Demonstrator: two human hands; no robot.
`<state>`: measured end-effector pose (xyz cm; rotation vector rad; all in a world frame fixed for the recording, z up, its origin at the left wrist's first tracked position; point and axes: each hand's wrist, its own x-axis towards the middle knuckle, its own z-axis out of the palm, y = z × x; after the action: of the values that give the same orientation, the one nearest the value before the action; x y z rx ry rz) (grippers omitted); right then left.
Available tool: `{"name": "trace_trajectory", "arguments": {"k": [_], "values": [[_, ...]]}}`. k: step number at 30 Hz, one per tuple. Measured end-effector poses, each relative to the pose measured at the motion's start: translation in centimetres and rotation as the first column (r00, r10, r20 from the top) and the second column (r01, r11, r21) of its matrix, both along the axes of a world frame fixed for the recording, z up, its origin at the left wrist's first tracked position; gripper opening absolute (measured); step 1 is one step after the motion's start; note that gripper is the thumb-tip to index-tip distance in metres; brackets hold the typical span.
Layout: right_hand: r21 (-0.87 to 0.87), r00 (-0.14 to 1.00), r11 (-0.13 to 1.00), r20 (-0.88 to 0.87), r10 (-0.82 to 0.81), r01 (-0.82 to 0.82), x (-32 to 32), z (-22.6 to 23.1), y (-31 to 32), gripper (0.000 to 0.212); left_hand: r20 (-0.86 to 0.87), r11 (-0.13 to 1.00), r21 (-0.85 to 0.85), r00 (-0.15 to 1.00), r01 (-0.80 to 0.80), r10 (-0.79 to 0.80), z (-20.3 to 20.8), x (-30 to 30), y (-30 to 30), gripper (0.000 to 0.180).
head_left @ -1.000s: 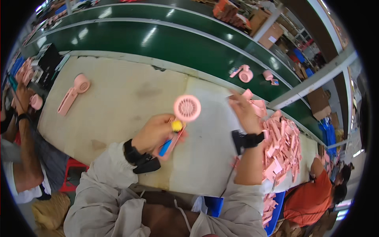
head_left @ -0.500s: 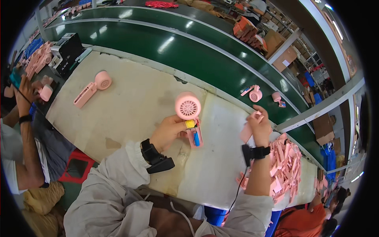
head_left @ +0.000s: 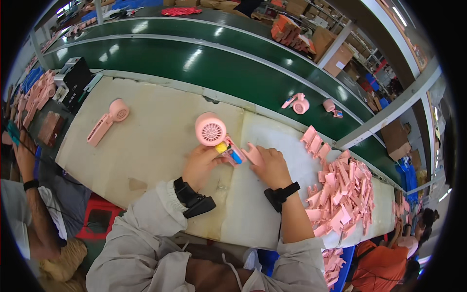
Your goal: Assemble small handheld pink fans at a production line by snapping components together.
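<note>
One fan (head_left: 210, 128), handle (head_left: 232, 147) slanting near-right, is gripped by the left hand (head_left: 201, 164); the right hand (head_left: 272, 168) pinches a cover (head_left: 253, 155) just right of it.

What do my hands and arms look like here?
Loose light-grey sleeves, the right one ending higher. Black wrist straps carry black boxy modules; a thin dark cable runs below the right one. The left hand has a yellow thumb covering.
</note>
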<state>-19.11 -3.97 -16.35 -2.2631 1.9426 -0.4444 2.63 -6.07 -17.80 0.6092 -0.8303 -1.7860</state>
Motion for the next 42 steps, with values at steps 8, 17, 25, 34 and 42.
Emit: {"name": "trace_trajectory", "arguments": {"k": [8,17,25,34,42], "values": [[-0.295,0.920,0.949,0.332,0.208,-0.108,5.0,2.3,2.8,0.060,-0.144,0.997,0.052,0.987,-0.059,0.066,-0.3,-0.1,0.2,0.035],[-0.401,0.925,0.902,0.256,0.279,-0.161,7.7,2.9,2.3,0.061,-0.146,0.996,0.020,0.985,-0.084,0.086,1.3,-0.3,1.4,0.036],[-0.396,0.864,0.888,0.333,0.377,-0.234,8.3,2.6,2.9,0.065,-0.156,0.967,-0.154,0.972,-0.202,0.178,1.2,-0.6,1.4,0.033],[0.191,0.286,0.926,0.953,-0.096,-0.327,6.4,0.9,3.7,0.030,-0.162,0.935,-0.219,0.956,-0.278,0.246,2.5,-0.6,2.5,0.038],[0.054,0.328,0.976,0.944,0.019,-0.211,8.3,2.0,5.2,0.030,-0.228,0.908,-0.236,0.928,-0.345,0.294,3.2,-0.4,3.2,0.036]]}}
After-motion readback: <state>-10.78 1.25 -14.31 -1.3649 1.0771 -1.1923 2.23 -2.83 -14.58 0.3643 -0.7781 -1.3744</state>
